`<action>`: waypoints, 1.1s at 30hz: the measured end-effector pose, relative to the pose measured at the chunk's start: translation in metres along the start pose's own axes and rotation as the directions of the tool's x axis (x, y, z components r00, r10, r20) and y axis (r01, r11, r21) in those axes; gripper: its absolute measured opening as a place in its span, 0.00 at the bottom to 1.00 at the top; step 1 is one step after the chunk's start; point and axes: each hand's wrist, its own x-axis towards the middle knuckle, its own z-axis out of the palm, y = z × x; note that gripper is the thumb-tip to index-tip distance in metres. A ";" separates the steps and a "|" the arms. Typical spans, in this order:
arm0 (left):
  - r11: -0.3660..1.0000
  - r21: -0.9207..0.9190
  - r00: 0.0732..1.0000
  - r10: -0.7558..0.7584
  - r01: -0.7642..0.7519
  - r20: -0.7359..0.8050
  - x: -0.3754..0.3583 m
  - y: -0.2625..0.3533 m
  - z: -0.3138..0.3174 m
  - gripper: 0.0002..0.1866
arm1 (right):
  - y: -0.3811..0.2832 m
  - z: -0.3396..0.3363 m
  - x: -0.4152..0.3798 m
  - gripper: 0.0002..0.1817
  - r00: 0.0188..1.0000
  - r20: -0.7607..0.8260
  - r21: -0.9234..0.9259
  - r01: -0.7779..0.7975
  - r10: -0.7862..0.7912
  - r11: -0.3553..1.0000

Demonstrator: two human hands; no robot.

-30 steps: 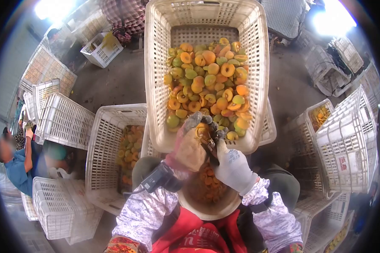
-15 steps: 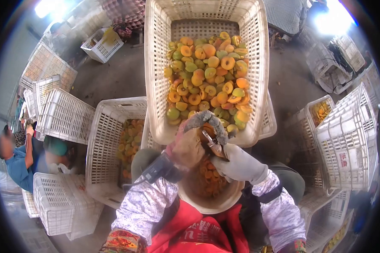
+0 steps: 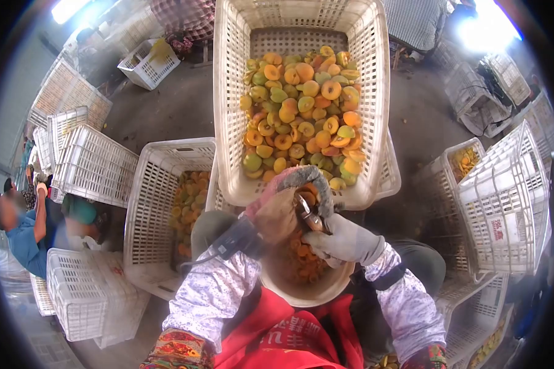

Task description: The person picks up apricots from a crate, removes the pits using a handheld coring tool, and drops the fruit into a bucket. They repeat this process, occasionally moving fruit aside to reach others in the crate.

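Note:
My left hand, in a worn, stained glove, curls around a piece of orange fruit that looks like a halved peach. My right hand, in a pale glove, grips a slim metal hand tool whose end meets the fruit; its exact kind is hard to make out. Both hands are above a pale bucket that holds orange fruit pieces. Just beyond them, a large white plastic crate holds many orange and green fruit halves.
At the left stands another crate of fruit, near stacked white crates. More crates are stacked at the right. A person in a blue shirt is at the far left. A red apron covers my lap.
My right hand and the metal tool have shifted slightly left and down, and the tool's angle is a little steeper. My left hand still holds the fruit. The view has shifted slightly.

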 end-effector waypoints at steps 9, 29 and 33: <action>0.978 -0.009 0.978 0.209 -0.209 -0.015 -0.037 0.091 0.004 0.15 | 0.069 0.010 -0.008 0.14 0.962 -0.088 -0.885 0.044 -0.260 0.463; -0.356 0.875 0.933 -0.018 0.329 -0.358 0.099 0.011 -0.037 0.26 | 0.051 0.001 -0.027 0.11 0.912 -0.259 -0.933 -0.151 -0.320 0.325; 0.006 0.929 0.928 0.036 0.370 -0.370 0.100 0.003 -0.067 0.26 | 0.043 -0.004 -0.026 0.16 0.821 -0.347 -0.898 -0.151 -0.453 0.414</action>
